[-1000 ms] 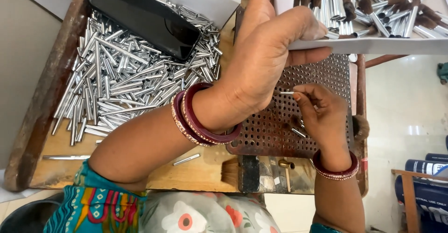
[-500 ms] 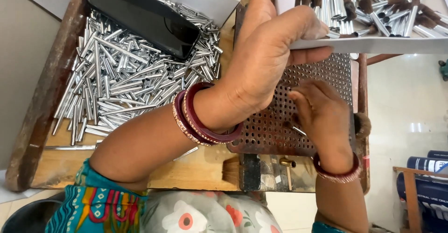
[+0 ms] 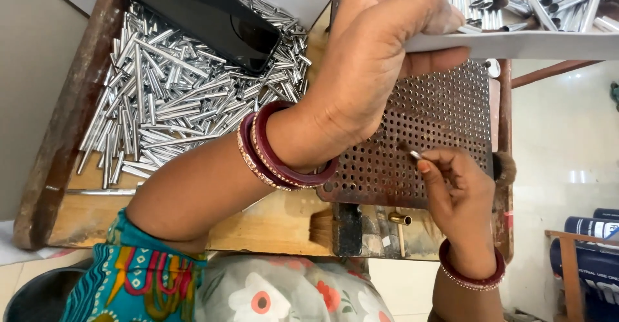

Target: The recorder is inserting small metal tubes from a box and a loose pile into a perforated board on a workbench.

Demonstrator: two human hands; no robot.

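Small brush piece (image 3: pixel 409 151), silvery ferrule, seemingly dark-tufted, pinched by right-hand fingers (image 3: pixel 431 162)

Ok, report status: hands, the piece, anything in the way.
Left hand grips the tray edge. Right hand pinches a small tube over the perforated plate. Nothing blocking.

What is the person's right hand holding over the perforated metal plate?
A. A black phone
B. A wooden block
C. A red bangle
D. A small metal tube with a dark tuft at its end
D: the right hand pinches a small metal tube tipped with a dark tuft, just above the perforated metal plate.
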